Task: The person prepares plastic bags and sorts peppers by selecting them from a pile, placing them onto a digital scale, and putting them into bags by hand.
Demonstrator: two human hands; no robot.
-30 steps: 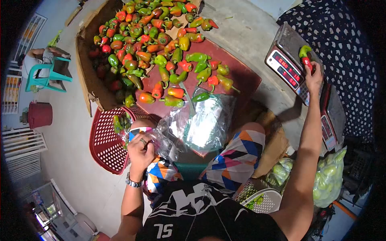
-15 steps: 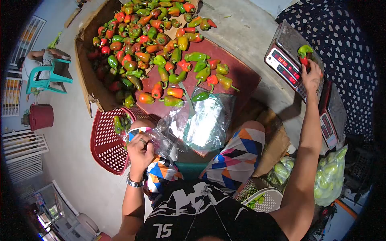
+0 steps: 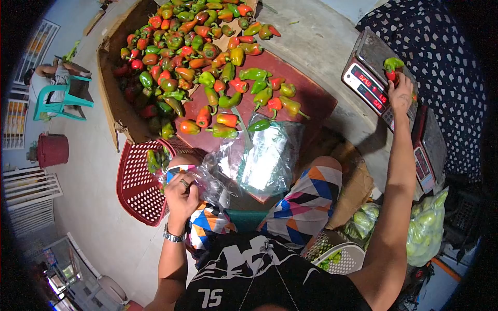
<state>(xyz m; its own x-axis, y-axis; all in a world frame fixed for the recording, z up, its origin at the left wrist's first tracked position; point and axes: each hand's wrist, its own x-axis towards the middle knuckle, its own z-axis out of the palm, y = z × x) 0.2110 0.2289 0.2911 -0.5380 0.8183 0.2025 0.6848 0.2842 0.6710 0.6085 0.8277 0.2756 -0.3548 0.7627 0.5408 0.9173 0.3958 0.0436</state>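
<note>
On the right, my right hand (image 3: 400,96) rests at the digital scale (image 3: 364,85), its fingers curled round a red pepper (image 3: 390,75) on the metal pan. A green pepper (image 3: 393,64) lies just beyond the fingertips. Over my left knee, my left hand (image 3: 181,194) is closed on a crumpled clear plastic bag (image 3: 215,176). Packed clear bags (image 3: 267,155) lie between my knees on the red board (image 3: 316,98). Loose red, green and orange peppers (image 3: 225,98) are spread across that board.
A cardboard box (image 3: 111,103) heaped with peppers stands at the back left, above a red perforated basket (image 3: 137,181). A second scale (image 3: 428,150) sits beside the first. Filled bags of green produce (image 3: 426,228) are at lower right. A person sits on a green chair (image 3: 65,98) far left.
My right hand has shifted slightly on the scale, and the red pepper sits a little higher. The scale's lit digits differ. My left hand stays put with the plastic bag.
</note>
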